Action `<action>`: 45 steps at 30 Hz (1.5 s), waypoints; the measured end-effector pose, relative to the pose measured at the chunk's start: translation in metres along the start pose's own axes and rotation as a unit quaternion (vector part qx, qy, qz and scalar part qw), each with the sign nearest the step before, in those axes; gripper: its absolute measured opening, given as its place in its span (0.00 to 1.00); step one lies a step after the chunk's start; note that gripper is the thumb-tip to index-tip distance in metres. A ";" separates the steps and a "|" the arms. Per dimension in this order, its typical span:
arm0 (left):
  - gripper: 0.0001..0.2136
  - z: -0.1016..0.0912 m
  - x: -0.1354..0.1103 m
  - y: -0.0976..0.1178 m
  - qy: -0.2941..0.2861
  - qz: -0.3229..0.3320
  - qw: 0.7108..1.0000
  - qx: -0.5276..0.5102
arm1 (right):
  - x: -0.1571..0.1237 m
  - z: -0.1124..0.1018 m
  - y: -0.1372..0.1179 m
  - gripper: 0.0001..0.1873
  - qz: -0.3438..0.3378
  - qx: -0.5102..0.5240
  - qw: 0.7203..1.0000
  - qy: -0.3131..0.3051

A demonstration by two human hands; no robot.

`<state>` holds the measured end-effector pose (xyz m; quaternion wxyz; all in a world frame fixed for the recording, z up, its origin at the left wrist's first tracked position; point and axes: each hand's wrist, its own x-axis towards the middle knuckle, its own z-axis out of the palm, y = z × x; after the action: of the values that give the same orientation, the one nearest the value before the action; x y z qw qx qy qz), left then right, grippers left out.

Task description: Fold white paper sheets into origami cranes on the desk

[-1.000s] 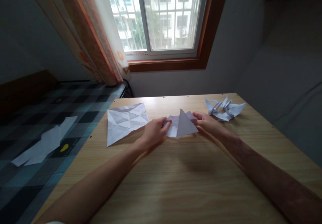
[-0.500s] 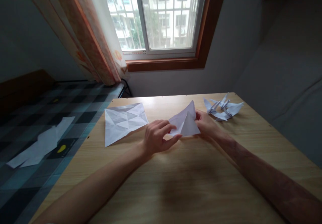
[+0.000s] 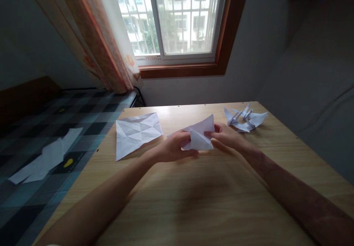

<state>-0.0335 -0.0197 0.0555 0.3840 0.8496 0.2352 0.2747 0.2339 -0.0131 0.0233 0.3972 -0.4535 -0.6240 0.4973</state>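
A partly folded sheet of white paper is held between both hands, just above the wooden table. My left hand grips its left side, with fingers tucked behind a raised flap and the thumb below. At the right edge, my right hand pinches the paper between thumb and fingers. To the left of my hands lies a creased square of paper, spread out with fold lines across it. Several folded paper cranes sit in a cluster beyond my right hand.
A bed with a checked cover stands left of the table, with white paper pieces lying on it. Behind the table are a window and an orange patterned curtain. A wall rises on the right.
The flap of the held paper has swung over to the left, towards my left hand. My left fingers have moved in behind it, and my right fingertips now reach onto the paper's front.
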 end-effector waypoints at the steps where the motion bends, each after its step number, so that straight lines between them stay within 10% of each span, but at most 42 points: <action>1: 0.16 -0.005 0.000 0.003 -0.010 -0.003 1.000 0.006 | 0.000 -0.005 0.001 0.15 0.006 -0.004 1.000 -0.014; 16: 0.08 -0.032 0.002 -0.002 -0.038 0.032 0.995 0.088 | 0.005 -0.017 0.003 0.19 0.061 0.080 0.995 -0.017; 27: 0.13 -0.038 -0.002 0.003 -0.006 -0.031 0.999 0.007 | -0.003 -0.013 -0.004 0.24 0.157 0.029 0.972 -0.174; 45: 0.16 -0.042 -0.001 -0.004 -0.014 -0.089 0.992 -0.093 | -0.002 0.010 0.004 0.14 0.146 0.209 0.963 -0.088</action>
<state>-0.0624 0.0039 0.0752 0.4875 0.7897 0.2781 0.2477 0.2258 -0.0176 0.0178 0.3492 -0.4013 -0.4658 0.7071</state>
